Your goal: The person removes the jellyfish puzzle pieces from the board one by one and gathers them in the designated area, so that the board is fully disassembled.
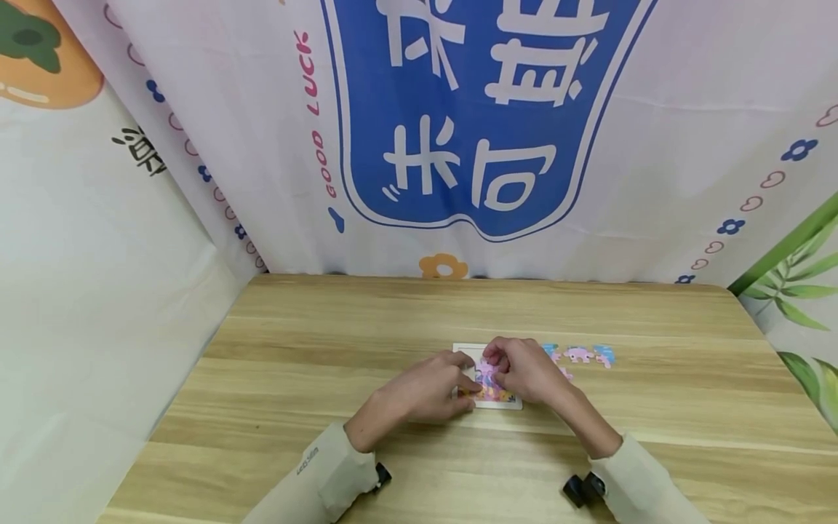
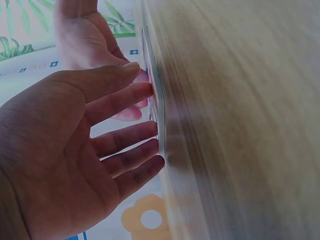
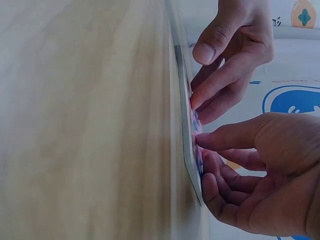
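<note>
A small jigsaw puzzle in a white-edged tray (image 1: 487, 406) lies on the table, its pink, blue and yellow pieces partly covered by both hands. My left hand (image 1: 435, 386) rests at the tray's left side, fingers fairly straight and fingertips touching it. In the left wrist view, those fingers (image 2: 127, 137) reach the tray's edge. Over the puzzle's right part, my right hand (image 1: 527, 370) has curled fingers and pinches a pink puzzle piece low against the picture. The right wrist view shows the thumb (image 3: 230, 132) close to the fingers at the puzzle surface; the piece is mostly hidden.
Several loose pink and blue puzzle pieces (image 1: 579, 354) lie to the right of the tray, some partly behind the right hand. The wooden table (image 1: 294, 335) ends at a printed cloth backdrop (image 1: 281, 240). Dark wrist devices (image 1: 579, 490) show at the sleeves.
</note>
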`<state>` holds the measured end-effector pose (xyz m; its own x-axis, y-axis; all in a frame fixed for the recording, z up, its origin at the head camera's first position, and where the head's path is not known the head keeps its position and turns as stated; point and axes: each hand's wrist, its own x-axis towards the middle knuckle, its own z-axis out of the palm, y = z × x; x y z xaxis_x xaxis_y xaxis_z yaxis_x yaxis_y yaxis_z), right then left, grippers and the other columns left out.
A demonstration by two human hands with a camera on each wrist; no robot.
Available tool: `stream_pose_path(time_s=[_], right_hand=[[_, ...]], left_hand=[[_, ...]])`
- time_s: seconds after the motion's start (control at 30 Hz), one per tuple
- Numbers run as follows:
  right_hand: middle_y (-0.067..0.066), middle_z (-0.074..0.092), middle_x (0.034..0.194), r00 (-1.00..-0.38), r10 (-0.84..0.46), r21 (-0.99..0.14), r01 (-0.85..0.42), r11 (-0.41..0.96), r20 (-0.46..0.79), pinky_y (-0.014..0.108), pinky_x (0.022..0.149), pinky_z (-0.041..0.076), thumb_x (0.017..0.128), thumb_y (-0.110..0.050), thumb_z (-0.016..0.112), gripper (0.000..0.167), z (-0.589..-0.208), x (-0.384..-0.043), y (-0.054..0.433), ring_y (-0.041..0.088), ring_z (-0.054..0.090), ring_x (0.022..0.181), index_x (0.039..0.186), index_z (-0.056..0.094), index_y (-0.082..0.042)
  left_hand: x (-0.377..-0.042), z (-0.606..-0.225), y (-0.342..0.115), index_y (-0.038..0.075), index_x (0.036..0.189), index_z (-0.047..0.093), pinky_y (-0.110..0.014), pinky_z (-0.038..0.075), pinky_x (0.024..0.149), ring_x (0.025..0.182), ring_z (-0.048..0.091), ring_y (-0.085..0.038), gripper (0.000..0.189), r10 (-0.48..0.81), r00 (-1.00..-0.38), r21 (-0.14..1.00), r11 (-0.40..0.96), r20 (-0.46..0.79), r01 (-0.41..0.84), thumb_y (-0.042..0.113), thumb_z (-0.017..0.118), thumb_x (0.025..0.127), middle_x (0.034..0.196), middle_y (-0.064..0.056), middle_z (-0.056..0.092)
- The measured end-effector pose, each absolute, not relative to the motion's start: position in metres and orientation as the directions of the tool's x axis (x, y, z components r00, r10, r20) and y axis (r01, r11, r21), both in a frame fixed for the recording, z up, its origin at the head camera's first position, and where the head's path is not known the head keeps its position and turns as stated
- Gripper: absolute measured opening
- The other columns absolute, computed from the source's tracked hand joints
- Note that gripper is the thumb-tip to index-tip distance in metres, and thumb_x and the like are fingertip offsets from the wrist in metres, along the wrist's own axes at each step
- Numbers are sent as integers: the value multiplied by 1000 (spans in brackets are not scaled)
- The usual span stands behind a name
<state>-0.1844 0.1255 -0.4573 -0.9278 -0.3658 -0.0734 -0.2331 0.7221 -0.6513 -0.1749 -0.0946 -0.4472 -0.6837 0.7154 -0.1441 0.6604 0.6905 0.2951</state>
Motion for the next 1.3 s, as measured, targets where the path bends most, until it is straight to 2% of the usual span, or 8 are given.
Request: stream_pose_path(time_s=[0.43, 0.7, 0.93, 1.3], right_hand=[[2, 68, 93, -909, -406, -691, -236, 684, -91, 26, 73, 55, 89, 5, 74, 31, -464, -188, 131, 12, 62, 83, 119, 73, -3], [2, 72, 96, -900, -431, -712, -263, 651, -61, 26, 75, 56, 100, -2, 68, 19, -463, -188, 133, 11, 64, 86, 118, 74, -6], [2, 75, 93, -897, -438, -737, -263, 623, -50, 24, 69, 55, 104, -4, 64, 20, -463, -188, 135, 10, 64, 79, 120, 75, -6], [2, 74, 95, -901, -423, -786, -194, 587, -92, 31, 80, 54, 104, -8, 63, 20, -464, -192, 140, 14, 64, 86, 117, 78, -6]], left_hand=[[-175, -449, -95, 23, 133, 77, -41, 48, 122, 146, 56, -27, 32, 722, -677, 300, 684, -143, 665, 34, 73, 104, 159, -9, 58], [-176, -447, -95, 23, 134, 76, -41, 50, 120, 147, 56, -27, 33, 723, -676, 291, 683, -144, 669, 35, 73, 104, 160, -9, 57], [-176, -448, -95, 24, 135, 76, -41, 49, 121, 147, 56, -26, 33, 715, -683, 294, 692, -150, 660, 35, 73, 104, 160, -9, 57], [-174, -446, -95, 24, 135, 76, -41, 48, 122, 148, 55, -27, 33, 706, -688, 307, 700, -166, 644, 34, 73, 104, 161, -8, 56]])
